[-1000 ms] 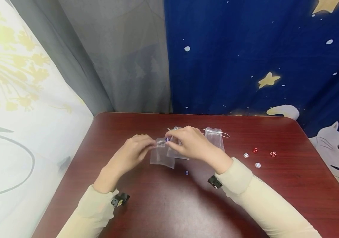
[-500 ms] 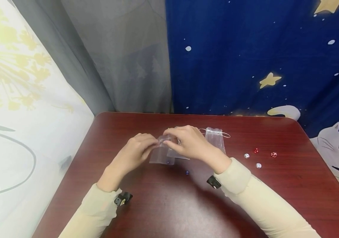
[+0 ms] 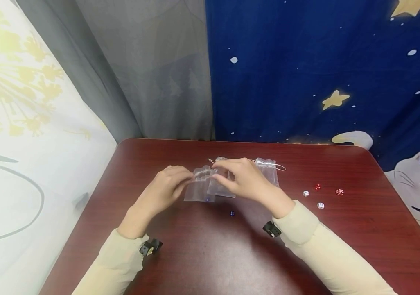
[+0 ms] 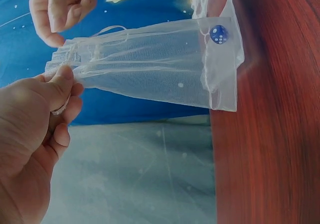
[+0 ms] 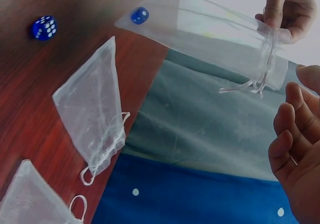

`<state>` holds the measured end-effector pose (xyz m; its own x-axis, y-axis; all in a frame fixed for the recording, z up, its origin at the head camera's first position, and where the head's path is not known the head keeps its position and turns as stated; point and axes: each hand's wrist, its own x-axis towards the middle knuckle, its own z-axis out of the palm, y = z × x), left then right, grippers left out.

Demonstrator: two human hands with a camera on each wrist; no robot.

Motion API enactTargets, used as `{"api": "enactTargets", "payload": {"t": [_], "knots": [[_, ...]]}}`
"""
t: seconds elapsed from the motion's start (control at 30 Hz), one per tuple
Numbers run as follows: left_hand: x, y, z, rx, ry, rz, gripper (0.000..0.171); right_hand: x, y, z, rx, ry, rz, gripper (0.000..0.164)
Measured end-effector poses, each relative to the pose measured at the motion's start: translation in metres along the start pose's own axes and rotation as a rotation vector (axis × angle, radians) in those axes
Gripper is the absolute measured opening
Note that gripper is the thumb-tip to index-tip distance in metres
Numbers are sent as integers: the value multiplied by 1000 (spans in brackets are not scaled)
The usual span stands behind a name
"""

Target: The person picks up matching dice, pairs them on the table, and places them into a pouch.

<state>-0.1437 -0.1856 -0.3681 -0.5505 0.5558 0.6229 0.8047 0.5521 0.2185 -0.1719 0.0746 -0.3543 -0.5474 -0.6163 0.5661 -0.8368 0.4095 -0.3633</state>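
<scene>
My left hand (image 3: 163, 187) pinches the gathered top of a sheer white drawstring pouch (image 3: 196, 191), whose body hangs down over the table. Through the mesh a blue die (image 4: 218, 34) with white pips shows in the pouch's bottom corner. My right hand (image 3: 246, 178) is close to the pouch's mouth on the right, fingers loosely bent with a gap to the thumb. Nothing is between them, and in the right wrist view these fingers (image 5: 284, 115) are apart from the pouch. A second blue die (image 3: 232, 214) lies on the table in front of the pouch.
Two more sheer pouches lie behind: a near pouch (image 5: 92, 109) partly behind the right hand, and a farther pouch (image 3: 267, 170). On the right of the reddish-brown table (image 3: 202, 254) are two white dice (image 3: 320, 205) and two red dice (image 3: 339, 192). Curtains (image 3: 269, 82) hang behind.
A blue die left my right fingertips and dropped into the pouch's bottom corner. The right hand then drew slightly right, away from the pouch's mouth. My left hand keeps its pinch.
</scene>
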Motion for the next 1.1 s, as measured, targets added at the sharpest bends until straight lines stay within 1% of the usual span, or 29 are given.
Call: {"api": "enactTargets", "payload": {"t": [0.33,0.73,0.87,1.1], "knots": [[-2,-2,1,-1,4,6,14,-16,8,-1,-20,-14,33,20],[-3,-3,4,-13,16,29,15,-32,12,7,-16,-33,61,19],[-3,-4,5,-18,18,30,15,-38,13,10,-21,-40,89,18],[-3,-3,5,-19,10,21,19,-47,16,15,-19,-89,142,16]]}}
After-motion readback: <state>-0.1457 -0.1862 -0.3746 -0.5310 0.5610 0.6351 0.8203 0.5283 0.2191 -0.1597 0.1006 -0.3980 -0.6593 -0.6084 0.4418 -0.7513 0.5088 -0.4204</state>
